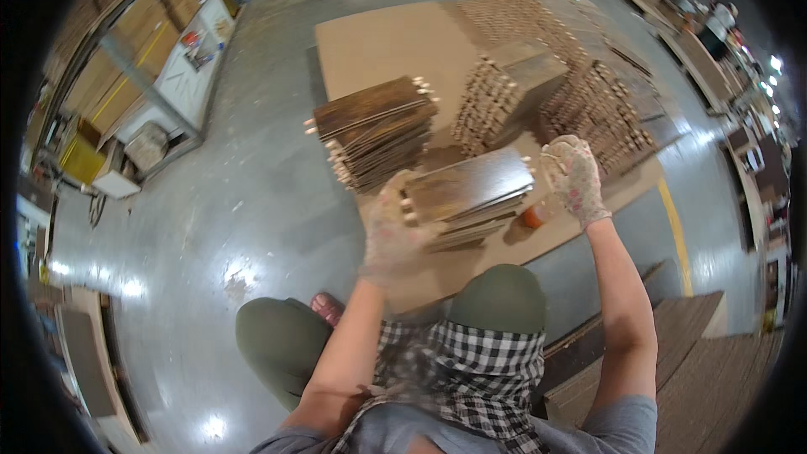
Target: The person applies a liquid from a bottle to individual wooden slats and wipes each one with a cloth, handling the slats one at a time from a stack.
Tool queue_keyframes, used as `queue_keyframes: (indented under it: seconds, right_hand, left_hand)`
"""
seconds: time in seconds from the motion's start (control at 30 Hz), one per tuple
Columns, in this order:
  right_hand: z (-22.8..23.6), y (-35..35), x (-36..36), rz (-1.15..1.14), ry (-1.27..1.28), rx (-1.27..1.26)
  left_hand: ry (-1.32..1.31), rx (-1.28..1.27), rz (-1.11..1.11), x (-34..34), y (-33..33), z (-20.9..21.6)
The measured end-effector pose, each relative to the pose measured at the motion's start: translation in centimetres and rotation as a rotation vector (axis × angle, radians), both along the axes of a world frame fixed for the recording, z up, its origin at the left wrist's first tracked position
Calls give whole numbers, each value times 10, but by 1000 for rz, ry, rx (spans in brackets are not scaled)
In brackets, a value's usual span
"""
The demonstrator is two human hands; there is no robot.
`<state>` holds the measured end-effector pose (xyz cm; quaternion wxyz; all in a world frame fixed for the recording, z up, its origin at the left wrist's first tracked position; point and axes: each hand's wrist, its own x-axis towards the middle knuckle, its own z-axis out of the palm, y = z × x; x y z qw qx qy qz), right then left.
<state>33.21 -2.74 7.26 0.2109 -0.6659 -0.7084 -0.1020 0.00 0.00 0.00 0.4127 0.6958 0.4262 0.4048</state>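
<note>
In front of my knees lies a short stack of dark brown wooden boards (475, 187) with pale dowel pegs sticking out of its ends. My left hand (391, 231), in a light patterned glove and a little blurred, is closed around the stack's left end, its thumb along the near side. Off the right end, my gloved right hand (576, 181) is raised with curled fingers. Whatever those fingers hold is hidden or too small to name. A small orange object (533, 217) rests beside the stack, below my right hand.
Behind stand a taller stack of pegged boards (378, 130), another stack (508, 92) and long rows of them (601, 113) at the right. All rest on a brown sheet (387, 42). Shelving with cartons (139, 42) stands left; long brown boards (664, 361) lie at my right.
</note>
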Motion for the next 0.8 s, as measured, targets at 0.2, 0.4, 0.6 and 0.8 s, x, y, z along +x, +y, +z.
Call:
queue_keyframes:
  seconds: [0.2,0.4,0.6,0.8]
  right_hand:
    - [-9,-42,79,-269,338,373]
    - [-129,-38,95,-297,401,93]
    - [-87,-38,60,-369,194,-87]
    - [-147,-98,187,-369,724,264]
  left_hand:
    - [-140,-39,48,13,-4,21]
    - [-214,-105,6,27,-8,28]
    - [-186,-109,56,17,-14,33]
    - [-247,-188,-25,34,-8,28]
